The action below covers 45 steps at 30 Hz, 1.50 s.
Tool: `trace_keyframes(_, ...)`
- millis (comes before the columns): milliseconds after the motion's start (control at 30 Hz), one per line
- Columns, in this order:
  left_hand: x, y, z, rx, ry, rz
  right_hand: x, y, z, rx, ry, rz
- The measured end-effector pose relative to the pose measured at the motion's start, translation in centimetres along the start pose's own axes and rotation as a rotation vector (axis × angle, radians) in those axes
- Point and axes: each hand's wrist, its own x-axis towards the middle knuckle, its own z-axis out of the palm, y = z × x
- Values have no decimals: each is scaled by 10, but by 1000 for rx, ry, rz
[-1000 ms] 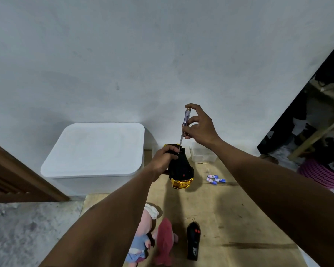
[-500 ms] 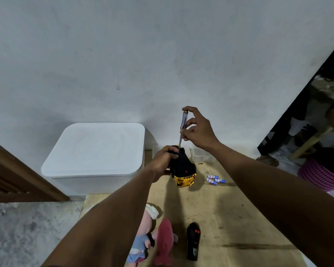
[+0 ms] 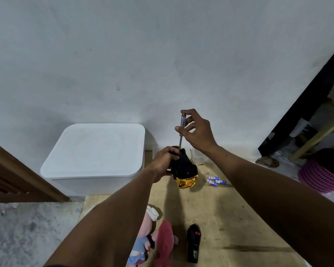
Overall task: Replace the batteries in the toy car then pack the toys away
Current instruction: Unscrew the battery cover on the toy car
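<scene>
pink basket (image 3: 321,177) near a sandal (image 3: 267,161)

Plain grey-white wall (image 3: 162,54) behind. Pale wood table (image 3: 229,218), grey stone floor (image 3: 27,228) left. Dark doorway (image 3: 304,105) at right.

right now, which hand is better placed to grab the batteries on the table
Probably right: batteries lie on that side; the right hand only pinches the screwdriver, the left hand grips the toy car.

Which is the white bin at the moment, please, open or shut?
Shut: the lid sits flat over the bin, covering its whole top.
</scene>
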Motion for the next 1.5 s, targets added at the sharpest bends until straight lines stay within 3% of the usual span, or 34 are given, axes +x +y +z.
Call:
trace_keyframes(100,0,0,-2,-18,14,7,6,1,3,37,85,14)
trace_keyframes(533,2,0,-11,-49,39,9,11,-4,15,81,96,-26)
trace_keyframes(1500,5,5,-22,-45,43,11,15,-10,22,129,23,38)
